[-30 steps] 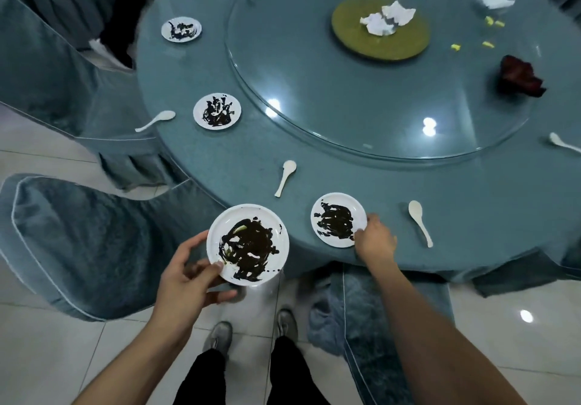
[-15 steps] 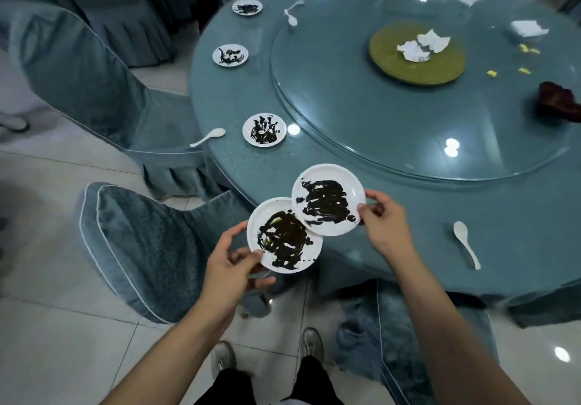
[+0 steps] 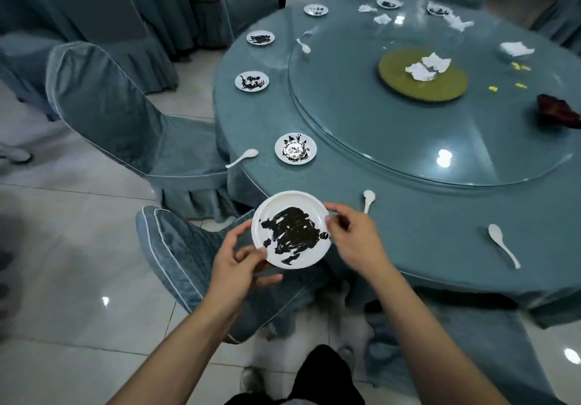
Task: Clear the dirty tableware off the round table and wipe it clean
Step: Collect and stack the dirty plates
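Observation:
A white plate (image 3: pixel 290 230) smeared with dark sauce is held in the air just off the near-left edge of the round table (image 3: pixel 424 222); it covers the plate stacked beneath it. My left hand (image 3: pixel 234 266) grips the stack from the lower left with the thumb on the rim. My right hand (image 3: pixel 352 235) pinches the top plate's right rim. Another dirty plate (image 3: pixel 295 148) lies on the table beyond, with a white spoon (image 3: pixel 242 158) at its left. Two more spoons, the nearer spoon (image 3: pixel 368 200) and the right spoon (image 3: pixel 503 247), lie by my right hand.
Several more dirty plates (image 3: pixel 252 81) ring the far left edge. The glass turntable (image 3: pixel 393 140) carries a green mat (image 3: pixel 423 74) with crumpled napkins, yellow scraps and a dark red cloth (image 3: pixel 558 115). Covered chairs (image 3: pixel 116 115) stand left and below me.
My right hand lifted the second plate off the table and set it on top of the plate in my left hand. The view has pulled back, showing more of the table.

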`<state>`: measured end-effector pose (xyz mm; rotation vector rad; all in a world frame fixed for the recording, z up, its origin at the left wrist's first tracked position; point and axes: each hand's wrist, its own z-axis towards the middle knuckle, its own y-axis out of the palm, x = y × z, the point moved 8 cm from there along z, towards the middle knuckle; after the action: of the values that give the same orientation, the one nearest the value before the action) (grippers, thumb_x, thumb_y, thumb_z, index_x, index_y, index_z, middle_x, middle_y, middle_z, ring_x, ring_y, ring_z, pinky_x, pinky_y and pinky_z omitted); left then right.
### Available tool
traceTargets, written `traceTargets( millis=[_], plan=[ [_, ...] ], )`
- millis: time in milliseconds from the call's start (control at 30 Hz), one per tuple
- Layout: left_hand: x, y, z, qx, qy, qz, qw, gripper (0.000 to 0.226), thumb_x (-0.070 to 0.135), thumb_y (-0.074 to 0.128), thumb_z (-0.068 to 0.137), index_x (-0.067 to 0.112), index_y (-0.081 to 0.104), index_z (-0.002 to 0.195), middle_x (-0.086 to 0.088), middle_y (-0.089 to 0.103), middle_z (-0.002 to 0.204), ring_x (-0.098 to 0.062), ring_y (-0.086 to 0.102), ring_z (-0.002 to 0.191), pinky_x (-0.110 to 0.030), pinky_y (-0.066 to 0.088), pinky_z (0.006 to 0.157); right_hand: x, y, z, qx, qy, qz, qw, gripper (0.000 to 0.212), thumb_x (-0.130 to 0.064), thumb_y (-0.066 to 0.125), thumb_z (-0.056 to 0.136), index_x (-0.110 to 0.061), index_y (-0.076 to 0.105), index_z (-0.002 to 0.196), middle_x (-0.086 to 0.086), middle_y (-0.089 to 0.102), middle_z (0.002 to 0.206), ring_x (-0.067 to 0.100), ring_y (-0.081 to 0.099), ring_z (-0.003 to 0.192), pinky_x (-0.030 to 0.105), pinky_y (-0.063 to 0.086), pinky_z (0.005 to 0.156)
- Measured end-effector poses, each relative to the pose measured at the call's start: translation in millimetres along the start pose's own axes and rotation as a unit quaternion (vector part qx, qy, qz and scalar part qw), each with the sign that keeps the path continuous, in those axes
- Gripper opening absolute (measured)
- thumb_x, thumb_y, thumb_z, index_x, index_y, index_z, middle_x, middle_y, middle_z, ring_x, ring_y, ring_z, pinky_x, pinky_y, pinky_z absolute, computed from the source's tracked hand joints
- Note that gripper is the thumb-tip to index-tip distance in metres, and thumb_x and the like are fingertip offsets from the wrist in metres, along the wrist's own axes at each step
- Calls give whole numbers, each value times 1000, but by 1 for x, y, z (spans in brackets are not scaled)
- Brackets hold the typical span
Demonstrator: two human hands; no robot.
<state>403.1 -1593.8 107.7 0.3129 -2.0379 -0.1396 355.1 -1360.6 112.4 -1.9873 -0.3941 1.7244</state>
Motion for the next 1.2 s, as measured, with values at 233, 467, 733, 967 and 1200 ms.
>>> traceTargets(
  millis=[233, 467, 733, 967, 1200],
  plan=[
    [10, -32, 32, 17, -6, 10, 1000, 52, -11, 60, 93, 24, 58, 131, -12, 75, 89, -24, 74, 74, -36, 60, 53, -31, 30, 15, -2, -30, -40, 999, 22, -25, 61, 96, -29, 71, 115, -6, 70, 82, 12, 63, 73, 32, 53, 79],
    [21, -53, 84, 58, -31, 20, 998, 54, -12, 61, 92, 23, 57, 134, -19, 73, 95, -26, 71, 70, -36, 61, 53, -14, 46, 105, 19, -83, -238, 968, 34, -32, 54, 93, -22, 66, 124, 6, 64, 112, 30, 62, 101, 45, 47, 92],
    [36, -52, 142, 72, -43, 39, 996, 55, -12, 61, 91, 24, 58, 132, -16, 74, 91, -28, 70, 72, -40, 62, 55, 33, 74, 230, -28, -8, -349, 937, 40, -30, 51, 94, -20, 54, 133, 13, 61, 116, 37, 59, 106, 42, 41, 91],
    [41, -58, 162, 89, -47, 61, 993, 57, -9, 64, 89, 30, 60, 130, -19, 72, 90, -25, 72, 73, -43, 62, 56, 65, 96, 296, -46, 75, -349, 933, 48, -38, 48, 96, -17, 43, 138, 16, 60, 122, 37, 57, 114, 43, 40, 94],
    [45, -75, 167, 112, -52, 71, 990, 58, -12, 64, 88, 31, 61, 128, -14, 72, 87, -22, 72, 70, -43, 62, 54, 88, 108, 309, -17, 185, -164, 969, 55, -18, 55, 92, -16, 34, 143, 20, 62, 125, 42, 59, 114, 46, 47, 94]
  ],
)
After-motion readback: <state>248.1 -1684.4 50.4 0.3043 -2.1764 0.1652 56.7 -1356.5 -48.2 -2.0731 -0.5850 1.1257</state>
